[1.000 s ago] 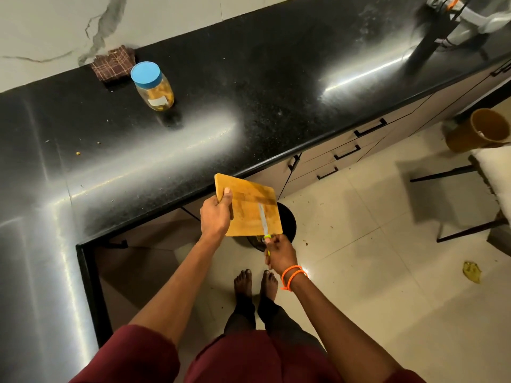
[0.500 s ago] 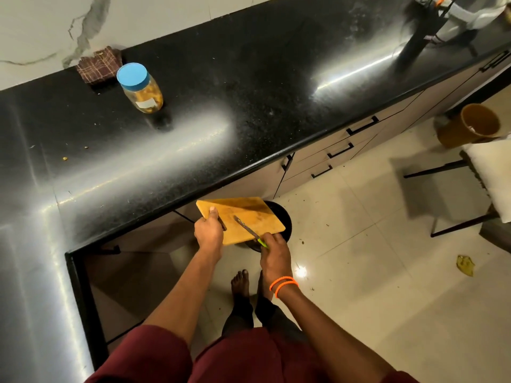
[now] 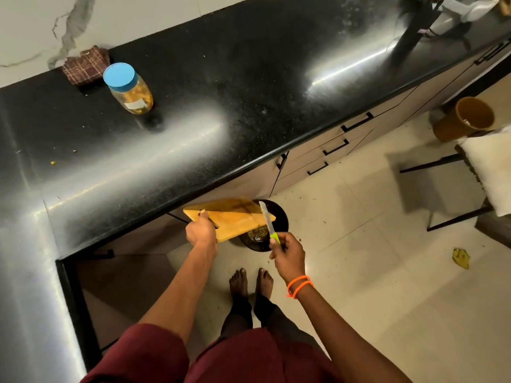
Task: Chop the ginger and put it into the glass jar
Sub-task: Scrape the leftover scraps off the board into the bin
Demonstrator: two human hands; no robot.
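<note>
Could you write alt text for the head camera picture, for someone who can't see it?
Seen from above, a person's left hand holds a wooden cutting board over a dark bin on the floor, while the right hand grips a green-handled knife. A blue-lidded glass jar stands on the black counter.

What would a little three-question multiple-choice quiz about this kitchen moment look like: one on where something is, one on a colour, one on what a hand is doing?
1. Where is the glass jar?
A. on the black counter
B. on the floor
C. in a drawer

2. What colour is the jar's lid?
A. red
B. blue
C. white

3. What is the right hand doing?
A. hanging idle
B. pressing on the counter
C. gripping a knife

Answers: 1 A, it stands upright on the counter by a checked cloth. 2 B, the lid is plainly blue. 3 C, its fingers curl round the green handle of the knife.
</note>
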